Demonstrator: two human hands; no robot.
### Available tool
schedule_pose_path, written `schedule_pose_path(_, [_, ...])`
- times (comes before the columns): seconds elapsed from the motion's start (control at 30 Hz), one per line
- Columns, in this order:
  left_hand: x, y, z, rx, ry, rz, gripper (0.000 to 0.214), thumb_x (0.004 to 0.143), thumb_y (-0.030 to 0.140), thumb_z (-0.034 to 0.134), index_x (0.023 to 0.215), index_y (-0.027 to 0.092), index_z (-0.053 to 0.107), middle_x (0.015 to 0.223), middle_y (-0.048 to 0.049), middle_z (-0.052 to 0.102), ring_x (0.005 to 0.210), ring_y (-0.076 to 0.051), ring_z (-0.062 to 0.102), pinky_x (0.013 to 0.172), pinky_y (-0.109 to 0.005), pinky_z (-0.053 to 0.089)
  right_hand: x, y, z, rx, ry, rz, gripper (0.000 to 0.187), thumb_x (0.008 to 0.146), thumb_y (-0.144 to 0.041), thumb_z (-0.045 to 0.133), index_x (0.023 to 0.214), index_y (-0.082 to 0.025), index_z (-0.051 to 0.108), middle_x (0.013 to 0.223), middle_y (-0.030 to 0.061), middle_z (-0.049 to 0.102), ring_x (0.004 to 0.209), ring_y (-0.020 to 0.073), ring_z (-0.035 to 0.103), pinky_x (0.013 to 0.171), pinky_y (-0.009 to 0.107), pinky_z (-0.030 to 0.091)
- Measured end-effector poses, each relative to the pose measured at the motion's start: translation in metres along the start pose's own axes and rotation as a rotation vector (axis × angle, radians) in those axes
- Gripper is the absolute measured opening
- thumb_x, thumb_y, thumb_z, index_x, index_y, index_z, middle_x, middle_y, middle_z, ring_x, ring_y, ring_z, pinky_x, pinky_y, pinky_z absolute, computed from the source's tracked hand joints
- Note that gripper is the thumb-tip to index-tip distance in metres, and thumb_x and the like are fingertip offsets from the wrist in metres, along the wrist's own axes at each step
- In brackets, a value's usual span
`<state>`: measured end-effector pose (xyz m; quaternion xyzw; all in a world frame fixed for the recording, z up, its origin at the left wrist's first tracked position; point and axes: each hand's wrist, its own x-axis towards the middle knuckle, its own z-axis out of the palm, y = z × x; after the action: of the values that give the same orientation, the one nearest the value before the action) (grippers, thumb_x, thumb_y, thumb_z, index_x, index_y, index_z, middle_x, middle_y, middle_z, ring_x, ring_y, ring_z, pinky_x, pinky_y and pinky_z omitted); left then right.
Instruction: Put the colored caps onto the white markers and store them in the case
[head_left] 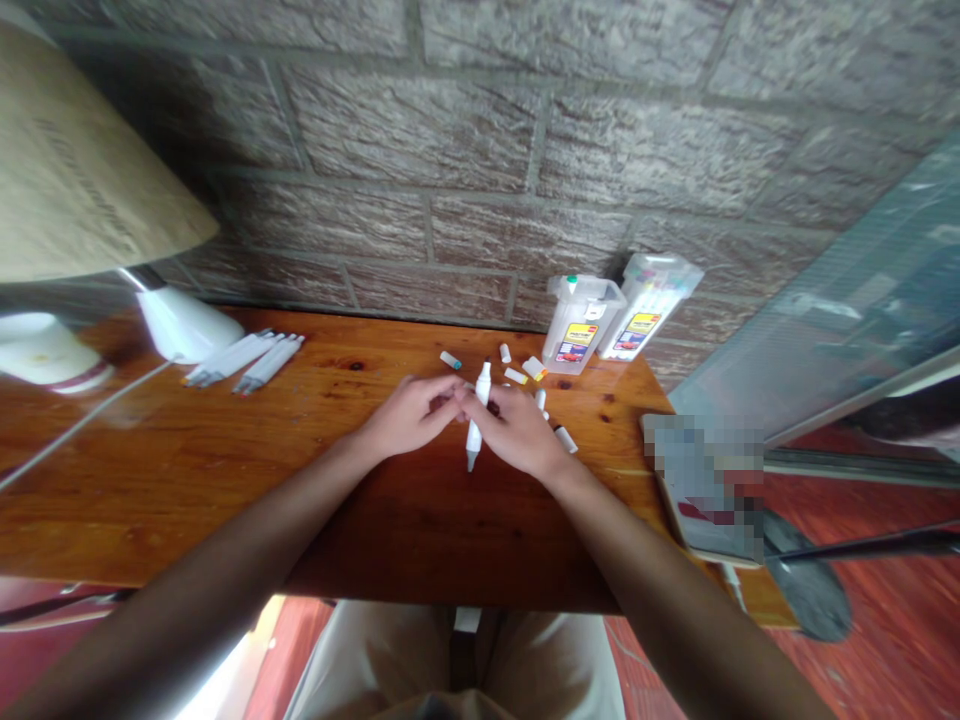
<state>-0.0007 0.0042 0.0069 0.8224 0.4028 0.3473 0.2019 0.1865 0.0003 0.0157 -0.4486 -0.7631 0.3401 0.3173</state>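
A white marker (474, 438) with a grey end pointing toward me stands nearly lengthwise between my hands, over the wooden table. My right hand (520, 428) is closed around it, with the thumb across its barrel. Close by on the left, my left hand (416, 415) has its fingers bent together, the tips meeting my right thumb. What those fingers pinch, if anything, is hidden. Beyond the hands lie several loose marker caps, among them a teal-tipped cap (451, 360) and an orange-banded cap (535, 368). Another cap with a dark end (565, 439) lies beside my right hand.
Several uncapped-looking markers (268, 362) lie at the left by a lamp (176, 320) and its cord. A white cup (52, 352) stands far left. Two clear plastic cases (581, 325) stand against the brick wall. A blurred-out flat device (701, 490) rests at the right edge.
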Motion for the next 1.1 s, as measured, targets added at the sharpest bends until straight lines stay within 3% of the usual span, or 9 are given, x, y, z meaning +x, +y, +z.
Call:
schedule_pose_path(0.43, [-0.0003, 0.0015, -0.001, 0.01, -0.028, -0.046, 0.026, 0.098, 0.034, 0.048, 0.084, 0.017, 0.062, 0.071, 0.0011, 0.069, 0.06, -0.01, 0.059, 0.063, -0.019, 0.045, -0.0005, -0.0039, -0.0005, -0.066, 0.009, 0.007, 0.037, 0.099, -0.042, 0.054, 0.077, -0.017, 0.07, 0.068, 0.0003, 0.063, 0.066, 0.0136, 0.058, 0.066, 0.026, 0.037])
schedule_pose_path(0.7, [-0.0001, 0.0023, -0.0009, 0.007, -0.022, -0.056, 0.025, 0.097, 0.034, 0.049, 0.085, 0.017, 0.063, 0.071, 0.0009, 0.07, 0.059, -0.01, 0.059, 0.062, -0.019, 0.045, -0.0008, -0.0023, 0.0004, -0.073, 0.015, -0.024, 0.051, 0.098, -0.06, 0.05, 0.077, -0.019, 0.072, 0.069, 0.0017, 0.066, 0.067, 0.0148, 0.059, 0.066, 0.026, 0.038])
schedule_pose_path(1.1, [-0.0006, -0.0013, 0.0003, 0.007, -0.015, -0.017, 0.023, 0.098, 0.028, 0.05, 0.084, 0.016, 0.063, 0.073, 0.0011, 0.071, 0.062, -0.009, 0.061, 0.064, -0.019, 0.045, -0.0009, 0.0006, 0.0012, -0.073, 0.029, -0.034, 0.047, 0.099, -0.055, 0.052, 0.078, -0.019, 0.074, 0.067, 0.0015, 0.065, 0.066, 0.015, 0.059, 0.067, 0.027, 0.038])
